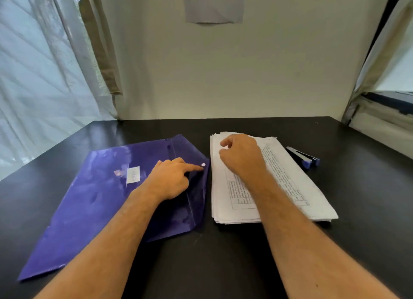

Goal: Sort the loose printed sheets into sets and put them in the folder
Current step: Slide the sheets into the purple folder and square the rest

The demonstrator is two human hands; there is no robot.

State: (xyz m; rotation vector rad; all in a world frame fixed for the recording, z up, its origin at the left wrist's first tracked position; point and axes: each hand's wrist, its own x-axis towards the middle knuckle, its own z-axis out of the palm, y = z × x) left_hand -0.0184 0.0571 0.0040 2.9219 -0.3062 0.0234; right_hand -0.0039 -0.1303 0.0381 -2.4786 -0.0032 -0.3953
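A: Starting at the left half of the desk [223, 265], the purple folder [96, 198] is lying flat and slantwise, its flap [190, 155] folded open toward the middle.

B: And the left hand [172, 180] is resting on that flap, forefinger stretched to the white snap button [203, 164], the other fingers curled under, gripping nothing.

A: That plastic is looking slick and floppy; I'd be lifting it by the flap edge.

B: Moving right, the stack of printed sheets [288, 182] is sitting just beside the folder, right of centre, edges fanned and uneven.

A: The right hand [241, 157] is resting on top of it, fingers loosely bent at the far left corner. Whether it's pinching a sheet, I can't tell.

B: Light, limp paper, likely to slide; taking it by a corner looks best.

A: Beyond the stack, toward the desk's right edge, a black and blue stapler [304, 156] is lying clear. Nothing is blocking the folder's mouth except that left hand.
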